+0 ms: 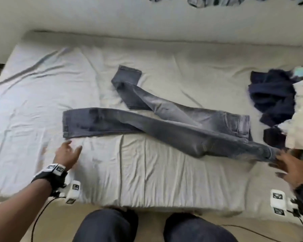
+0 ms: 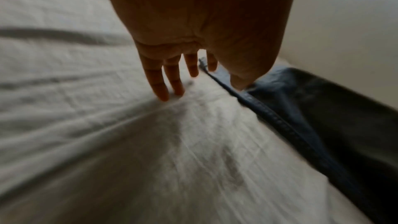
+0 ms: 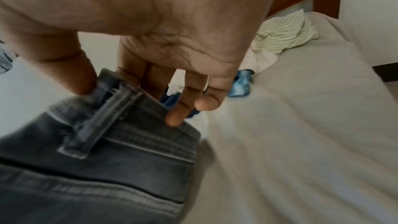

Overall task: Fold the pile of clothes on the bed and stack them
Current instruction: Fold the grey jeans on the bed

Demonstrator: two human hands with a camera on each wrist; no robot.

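Soft daylight, no glare; the bed sheet (image 1: 147,172) looks bright, both wrist views are dimmer and blurred, and the head view bends at its edges

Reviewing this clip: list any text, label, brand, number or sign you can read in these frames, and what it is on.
No readable words or numbers in any view.
Wrist-rig tags: black-and-white square marker patterns, not text.
Grey jeans: no brand label legible; the waistband shows only stitching and a belt loop.
Dark blue clothes pile: too blurred to show any print.
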